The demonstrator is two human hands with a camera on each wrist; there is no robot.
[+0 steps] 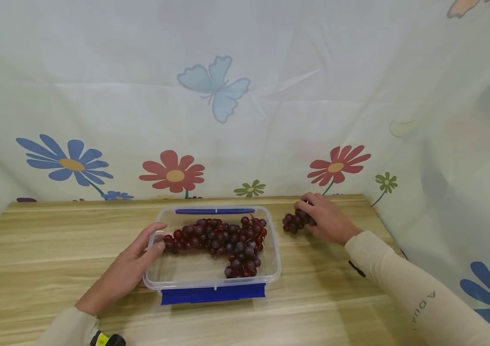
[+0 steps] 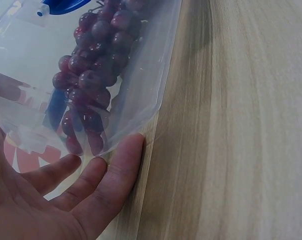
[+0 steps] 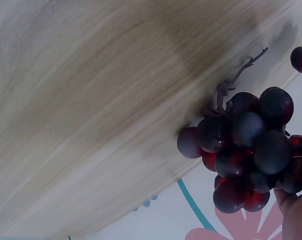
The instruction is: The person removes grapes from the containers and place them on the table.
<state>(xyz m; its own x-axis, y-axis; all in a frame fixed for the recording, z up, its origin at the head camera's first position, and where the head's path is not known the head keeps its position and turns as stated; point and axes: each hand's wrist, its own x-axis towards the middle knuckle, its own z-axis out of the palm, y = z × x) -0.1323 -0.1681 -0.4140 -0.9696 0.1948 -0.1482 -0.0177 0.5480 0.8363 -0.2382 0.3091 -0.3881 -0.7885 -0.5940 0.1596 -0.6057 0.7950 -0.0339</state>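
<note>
The small bunch of grapes (image 1: 294,222) is in my right hand (image 1: 329,220), to the right of the plastic box and near the far edge of the table (image 1: 46,269). My fingers are curled around this bunch, and many of its grapes remain uncovered. In the right wrist view, its thin stem (image 3: 231,85) sticks out to one side; whether the bunch touches the table, I cannot tell. Just beside it stands the clear box (image 1: 277,262), which has blue clasps (image 1: 213,293) on its near and far sides. Inside it lie more dark red grapes (image 1: 221,235), along the far part and down the right side. My left hand (image 1: 126,269) is rather open at the left end of the box, with thumb and forefinger apart, and its fingertips touch the box. Behind the table hangs a pale cloth (image 1: 111,110) with printed flowers and a blue butterfly (image 1: 219,89).
</note>
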